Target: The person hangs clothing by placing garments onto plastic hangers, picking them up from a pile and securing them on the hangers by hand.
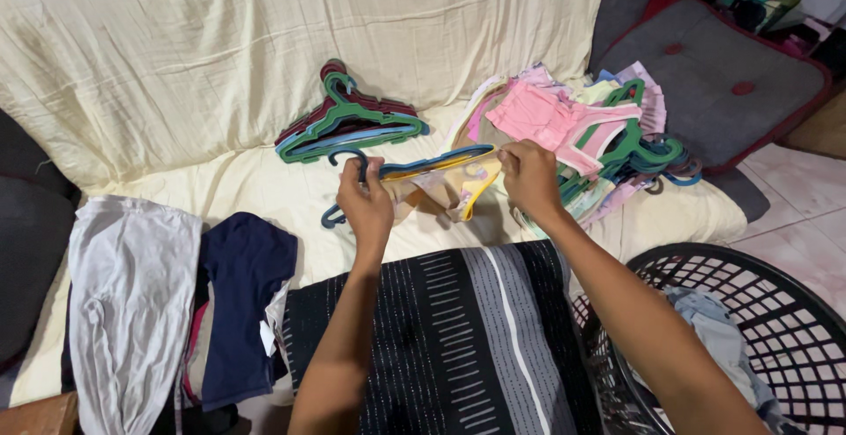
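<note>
Left hand (366, 199) clenched around the hook end of a blue hanger (414, 166), thumb up by the hook. Right hand (529, 175) pinching the hanger's far shoulder together with the strap of a small yellow garment (449, 190). Hanger and garment held up between both hands, over the middle of the sofa seat (256, 190), just beyond the striped dark cloth (458, 338) at the front edge.

Garment: thin, limp, very light by the look of it; sagging under the bar, likely to slide off a smooth plastic arm unless the straps sit in the notches. Best taken at the straps or the top hem, not the loose middle. Hanger: stiff, light, a little slick, slender enough to flex; safest grip at the hook or the neck below it.

Behind the left hand, a stack of bare hangers (348, 122), green, blue and dark red, against the seat's back edge. Toward the right end, a heap of small clothes (573, 122) already on hangers, pink uppermost. At the left end, a white garment (132, 285) and a navy one (247, 294) laid flat. Beside the right front corner, a black laundry basket (775, 303) with a grey-blue piece inside.
</note>
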